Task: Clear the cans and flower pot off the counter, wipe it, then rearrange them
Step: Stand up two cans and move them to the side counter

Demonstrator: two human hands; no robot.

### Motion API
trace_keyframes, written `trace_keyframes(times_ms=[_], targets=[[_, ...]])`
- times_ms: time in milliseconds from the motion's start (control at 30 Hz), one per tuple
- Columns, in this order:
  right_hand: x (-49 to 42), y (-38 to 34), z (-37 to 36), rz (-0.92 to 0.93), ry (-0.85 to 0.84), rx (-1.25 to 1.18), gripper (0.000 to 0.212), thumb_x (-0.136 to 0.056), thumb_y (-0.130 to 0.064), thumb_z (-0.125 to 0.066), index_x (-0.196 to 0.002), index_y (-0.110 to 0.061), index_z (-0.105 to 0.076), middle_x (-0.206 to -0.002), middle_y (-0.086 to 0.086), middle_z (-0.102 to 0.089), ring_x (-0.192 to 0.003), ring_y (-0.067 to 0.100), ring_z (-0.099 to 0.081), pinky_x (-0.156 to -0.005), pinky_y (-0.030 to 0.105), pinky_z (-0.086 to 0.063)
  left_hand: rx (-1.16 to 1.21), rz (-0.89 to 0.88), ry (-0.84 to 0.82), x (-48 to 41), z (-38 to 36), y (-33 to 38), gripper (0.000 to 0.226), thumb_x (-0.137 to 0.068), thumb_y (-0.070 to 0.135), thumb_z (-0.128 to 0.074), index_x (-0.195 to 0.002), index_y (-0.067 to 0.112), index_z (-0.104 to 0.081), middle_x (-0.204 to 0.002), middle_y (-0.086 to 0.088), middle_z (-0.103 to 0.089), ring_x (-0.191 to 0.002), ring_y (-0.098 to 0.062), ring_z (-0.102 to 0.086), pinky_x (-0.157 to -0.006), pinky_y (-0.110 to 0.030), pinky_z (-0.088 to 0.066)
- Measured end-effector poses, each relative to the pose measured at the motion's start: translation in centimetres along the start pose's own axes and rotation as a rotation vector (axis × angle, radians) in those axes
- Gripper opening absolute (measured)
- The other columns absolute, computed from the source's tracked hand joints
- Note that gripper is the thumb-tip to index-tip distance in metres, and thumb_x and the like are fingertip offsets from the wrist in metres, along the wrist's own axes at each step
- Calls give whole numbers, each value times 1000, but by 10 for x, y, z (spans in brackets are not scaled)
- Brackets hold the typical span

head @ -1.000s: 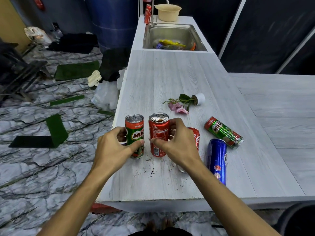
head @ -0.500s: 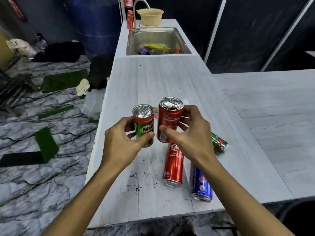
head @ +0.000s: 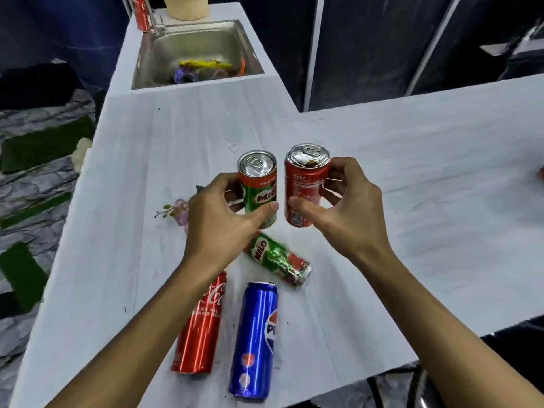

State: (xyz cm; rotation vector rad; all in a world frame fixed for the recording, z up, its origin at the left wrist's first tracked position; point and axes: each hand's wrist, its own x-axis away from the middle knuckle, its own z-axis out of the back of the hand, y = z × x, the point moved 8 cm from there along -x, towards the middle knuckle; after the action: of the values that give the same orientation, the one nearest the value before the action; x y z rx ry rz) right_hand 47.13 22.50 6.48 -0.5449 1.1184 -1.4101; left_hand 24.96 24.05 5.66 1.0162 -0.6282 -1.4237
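My left hand (head: 219, 222) grips an upright green Milo can (head: 259, 187), held above the white counter (head: 141, 178). My right hand (head: 344, 210) grips a short red Coke can (head: 306, 184) right beside it, also lifted. Below them three cans lie on their sides: a crushed Milo can (head: 278, 257), a tall red Coca-Cola can (head: 201, 328) and a tall blue Pepsi can (head: 256, 340). The tipped flower pot's pink blossoms (head: 176, 212) peek out left of my left hand; the pot itself is hidden.
A steel sink (head: 194, 51) with colourful items inside sits at the counter's far end, with a red can (head: 141, 13) and a beige bowl (head: 185, 7) behind it. The counter extends right in an L. Dark soil specks dot the near surface. Green mats lie on the floor at left.
Both hands have lifted the Milo can and the short Coke can off the counter and carried them up and to the right. My view has swung right and closer.
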Motion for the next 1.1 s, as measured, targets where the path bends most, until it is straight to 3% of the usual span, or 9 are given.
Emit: trace_keyframes(times_ms=[233,500,733,867,1100], targets=[[-47,59,56,-40,69,25,67,-67,-33,-92,-122,-25,-55,-110,-15,-63,-99,-11,-61,-83,9,-53,30,-14,-74,-36,-99,27,58,-63,39,-96,-111,33,-63,-92,31,-62,-90,22,-61,-72,-4,-51],[-88,117,99,-97,148,35,65,-66,-28,-91,-121,-22,-56,-105,-17,-64,-97,-10,-63,-83,13,-54,20,-14,-125,-69,-182,39,65,-66,38,-95,-121,20,-66,-114,9,-73,-99,-4,-70,-84,-21,-59],[-125,154,125,-99,206,72,68,-69,-32,-88,-127,-20,-54,-113,-11,-64,-100,-1,-65,-85,16,-54,-2,-31,-142,-101,-238,52,66,-69,41,-93,-123,19,-64,-117,7,-72,-100,-6,-68,-82,-14,-54],[-145,172,134,-108,234,73,65,-68,-31,-87,-124,-21,-54,-106,-18,-62,-98,-7,-63,-83,13,-54,-3,-32,-149,-116,-261,53,66,-68,43,-93,-122,19,-64,-115,10,-70,-96,-2,-66,-70,0,-46],[-165,193,134,-107,243,75,67,-69,-33,-87,-126,-18,-54,-110,-13,-63,-99,-6,-63,-84,15,-55,-10,-54,-156,-133,-289,53,66,-70,43,-92,-123,17,-63,-115,8,-71,-91,-1,-64,-67,3,-45]])
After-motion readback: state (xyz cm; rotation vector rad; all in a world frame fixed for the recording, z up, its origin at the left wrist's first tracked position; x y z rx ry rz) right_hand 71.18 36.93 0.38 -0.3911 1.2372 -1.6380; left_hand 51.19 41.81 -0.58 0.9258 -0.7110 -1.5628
